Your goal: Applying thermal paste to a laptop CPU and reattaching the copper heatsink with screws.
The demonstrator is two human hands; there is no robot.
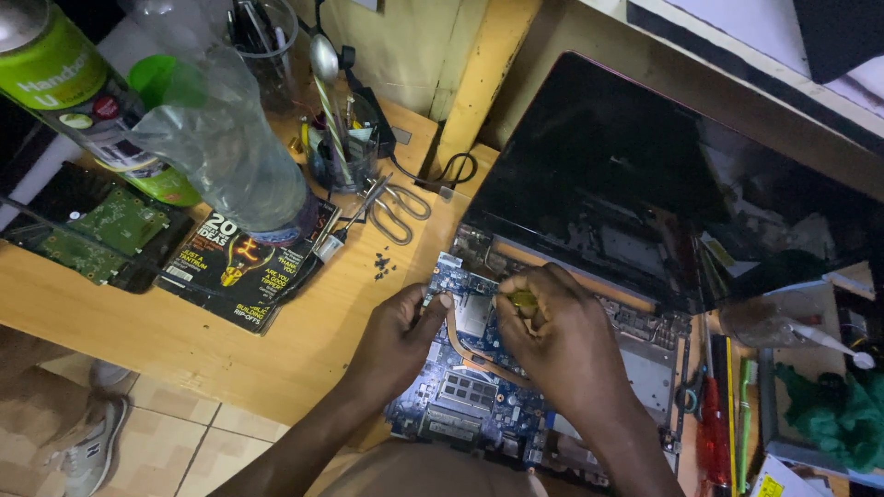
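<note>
Laptop, opened up with its keyboard deck gone, lies across the right part of the wooden workbench, its dark screen tilted back toward the wall and its blue motherboard bare and lit under the hands. As far as can be judged, the teardown is well along: the cover is already off, the board, memory slots and copper heat pipe are exposed, and a small cluster of dark screws lies loose on the bench just beside the machine's left corner; the heat pipe and board are still seated, so their removal looks not yet done. Both hands meet over the upper middle of the board. The left hand rests half curled at the board's left edge, fingertips pressing beside the cooling plate and gripping nothing that shows. The right hand is closed around a small yellow-handled screwdriver, tip pointed down at the board near the heat pipe.
</note>
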